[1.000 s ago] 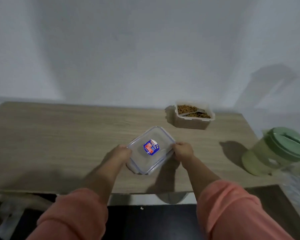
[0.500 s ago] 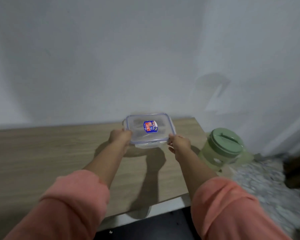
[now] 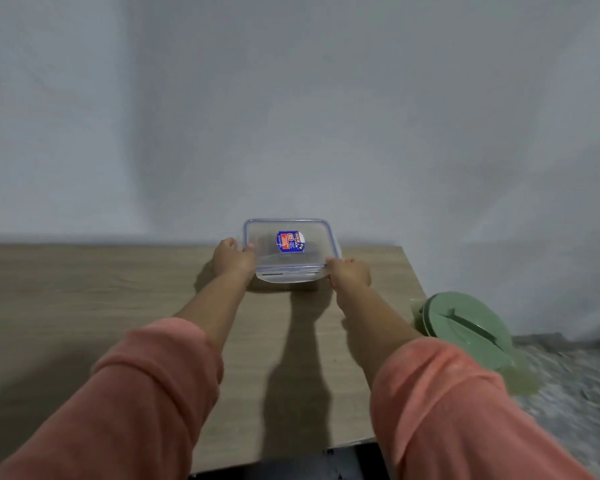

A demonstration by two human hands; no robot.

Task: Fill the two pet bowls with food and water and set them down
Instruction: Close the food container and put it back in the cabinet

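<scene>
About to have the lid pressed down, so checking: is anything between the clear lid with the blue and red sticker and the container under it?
Nothing visible. The clear plastic lid sits over the translucent food container at the table's far edge, the left hand and right hand gripping its sides. The container's inside is hidden.

Two arms in rolled-up coral sleeves reach straight out toward twelve o'clock. The left hand (image 3: 234, 259) sits at eleven o'clock and the right hand (image 3: 349, 273) at one o'clock, both with fingers curled, gripping opposite sides of a clear lid (image 3: 288, 245).
</scene>
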